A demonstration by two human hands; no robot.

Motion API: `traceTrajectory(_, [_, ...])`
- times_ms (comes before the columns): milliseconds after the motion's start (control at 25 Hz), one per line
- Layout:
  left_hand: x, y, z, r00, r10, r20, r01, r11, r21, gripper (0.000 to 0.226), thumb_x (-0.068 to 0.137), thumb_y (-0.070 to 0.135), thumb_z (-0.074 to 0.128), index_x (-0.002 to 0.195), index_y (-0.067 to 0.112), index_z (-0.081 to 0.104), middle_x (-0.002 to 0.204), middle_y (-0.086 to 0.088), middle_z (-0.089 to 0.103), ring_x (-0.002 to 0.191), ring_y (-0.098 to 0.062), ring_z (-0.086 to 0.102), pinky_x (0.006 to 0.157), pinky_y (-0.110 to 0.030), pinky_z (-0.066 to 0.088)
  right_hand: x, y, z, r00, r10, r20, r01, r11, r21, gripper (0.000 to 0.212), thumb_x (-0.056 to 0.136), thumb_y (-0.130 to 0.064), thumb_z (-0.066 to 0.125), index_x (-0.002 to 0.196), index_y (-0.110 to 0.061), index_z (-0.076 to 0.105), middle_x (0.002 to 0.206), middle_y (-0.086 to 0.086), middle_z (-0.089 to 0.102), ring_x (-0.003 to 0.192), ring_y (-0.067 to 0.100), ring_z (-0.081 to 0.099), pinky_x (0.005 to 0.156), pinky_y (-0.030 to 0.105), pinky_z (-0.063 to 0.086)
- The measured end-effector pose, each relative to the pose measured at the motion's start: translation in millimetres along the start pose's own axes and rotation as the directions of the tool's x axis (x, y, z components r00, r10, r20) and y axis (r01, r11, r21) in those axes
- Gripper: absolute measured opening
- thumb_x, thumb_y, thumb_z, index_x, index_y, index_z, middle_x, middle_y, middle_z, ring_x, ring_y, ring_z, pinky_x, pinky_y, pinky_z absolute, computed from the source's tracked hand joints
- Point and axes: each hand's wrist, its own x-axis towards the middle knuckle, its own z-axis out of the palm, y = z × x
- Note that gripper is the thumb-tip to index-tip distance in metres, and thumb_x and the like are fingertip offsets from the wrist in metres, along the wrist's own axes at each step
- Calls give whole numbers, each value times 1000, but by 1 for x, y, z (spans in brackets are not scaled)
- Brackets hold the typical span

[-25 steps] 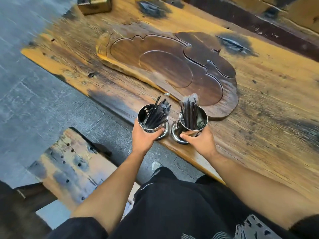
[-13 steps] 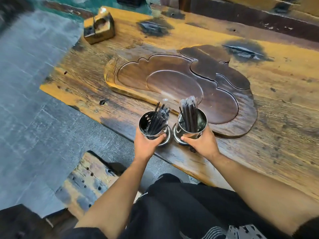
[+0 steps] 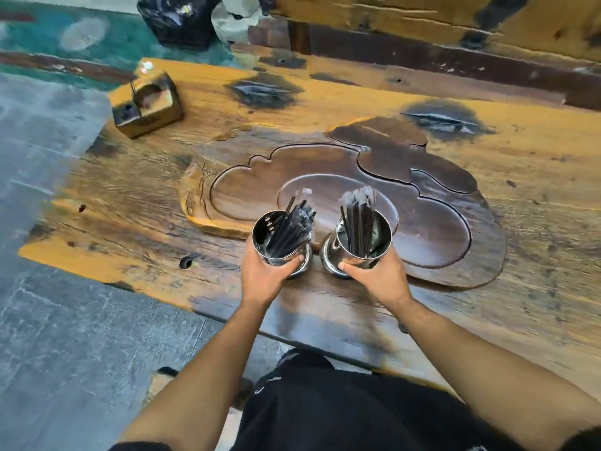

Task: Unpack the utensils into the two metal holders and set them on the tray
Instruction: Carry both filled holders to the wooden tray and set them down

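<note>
Head view shows your left hand (image 3: 263, 275) and right hand (image 3: 379, 276) each grasping a filled metal holder (image 3: 281, 237) (image 3: 362, 237) at the near edge of the tray (image 3: 455, 255) on the desk (image 3: 130, 190), so carry both level and set their bases flat inside the recess.

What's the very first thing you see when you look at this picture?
Two shiny round metal holders stuffed with thin black utensils sit in the middle: the left metal holder is gripped by the left hand, the right metal holder by the right hand. Just behind them lies a big dark carved wooden tray shaped like a cloud, on a worn yellow-brown plank table.
</note>
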Motion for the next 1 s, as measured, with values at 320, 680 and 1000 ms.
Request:
traceTrajectory(320, [97,1,-50,987,48,152,-45,999,-26,90,56,40,98,131,27,51,123,12,66,114,1,61,104,-24,50,14,-36,51,972,129,-198,-130,991,12,74,53,-56,94,116,-33,62,101,-12,77,99,2,72,95,38,58])
traceTrajectory(680, [142,27,-8,965,45,258,-49,999,11,93,58,39,99,133,31,45,124,11,63,115,-5,59,104,-22,45,68,-31,33,944,216,-249,-208,976,58,74,55,-50,94,117,-27,62,93,-15,79,93,-1,74,96,38,58])
traceTrajectory(1000, [185,34,35,937,82,339,-125,986,109,99,58,45,97,140,26,45,131,8,63,120,-7,59,110,-31,48,116,-38,26,929,202,-310,-210,978,10,95,52,-47,96,133,-25,52,123,-7,68,113,9,64,103,27,49])
